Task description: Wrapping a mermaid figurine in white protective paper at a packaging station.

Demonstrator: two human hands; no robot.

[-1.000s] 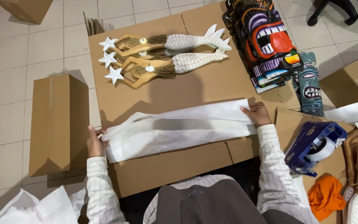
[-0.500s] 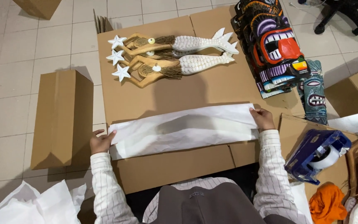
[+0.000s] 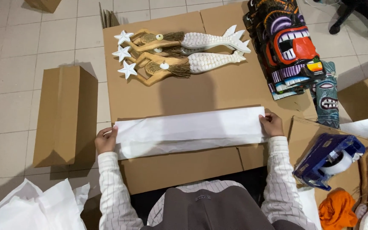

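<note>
A long folded sheet of white paper (image 3: 190, 131) lies stretched across the flat cardboard work surface (image 3: 218, 87). My left hand (image 3: 105, 140) grips the paper's left end and my right hand (image 3: 271, 124) grips its right end, holding it taut and flat. Beyond the paper, at the far side of the cardboard, lie three wooden mermaid figures (image 3: 179, 53) with white tails, each holding a white star.
Painted carved masks (image 3: 287, 47) are stacked at the far right, a smaller one (image 3: 325, 94) below them. A blue tape dispenser (image 3: 329, 159) sits at right, an orange cloth (image 3: 336, 211) near it. A folded cardboard box (image 3: 64, 115) stands left; crumpled white paper (image 3: 35, 208) lies bottom left.
The paper has been pulled out straighter and flatter between my hands; my left hand has shifted slightly right and lower, and the bunched middle is smoothed.
</note>
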